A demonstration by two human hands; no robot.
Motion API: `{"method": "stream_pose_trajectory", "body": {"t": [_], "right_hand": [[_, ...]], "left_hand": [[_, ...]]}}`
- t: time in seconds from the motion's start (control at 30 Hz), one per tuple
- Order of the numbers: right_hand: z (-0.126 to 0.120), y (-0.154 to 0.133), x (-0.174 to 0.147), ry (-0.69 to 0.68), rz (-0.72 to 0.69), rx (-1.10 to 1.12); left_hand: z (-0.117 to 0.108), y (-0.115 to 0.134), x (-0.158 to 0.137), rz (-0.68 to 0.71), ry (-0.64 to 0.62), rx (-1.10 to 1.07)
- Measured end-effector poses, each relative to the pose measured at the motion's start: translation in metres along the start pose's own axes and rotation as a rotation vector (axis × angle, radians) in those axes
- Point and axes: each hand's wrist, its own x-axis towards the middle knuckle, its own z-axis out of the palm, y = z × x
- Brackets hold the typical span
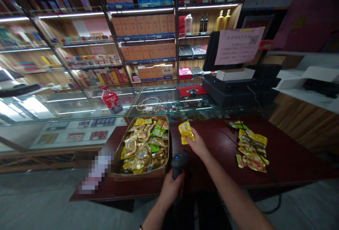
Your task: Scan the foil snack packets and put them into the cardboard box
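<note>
My left hand (171, 187) is wrapped around the handle of a black barcode scanner (180, 160), held upright at the table's front edge. In my right hand (197, 142) is a yellow snack packet (186, 132), pinched at its lower right side above the dark red table (212, 163). To the left, a cardboard box (169, 152) holds many gold, yellow and green packets (141, 148). On the table's right side lies a loose group of similar packets (253, 148), with a black cable running across them.
Behind the table stands a glass counter (137, 99) with a red bottle (111, 100) and a white cable (149, 108). A monitor (212, 51) with a paper sign (238, 46) is at the back right. Shelves of boxes (148, 27) line the wall.
</note>
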Motion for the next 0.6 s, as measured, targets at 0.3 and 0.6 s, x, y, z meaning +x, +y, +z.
{"method": "stream_pose_trajectory", "body": {"t": [0.3,0.6], "right_hand": [[0.022,-0.029,0.048,-0.033,-0.237,-0.462],[-0.187,0.038,0.098,0.258,0.439,-1.395]], "left_hand": [[-0.003,0.002,0.002,0.008,0.027,-0.008],[-0.003,-0.001,0.002,-0.013,0.011,-0.005]]}}
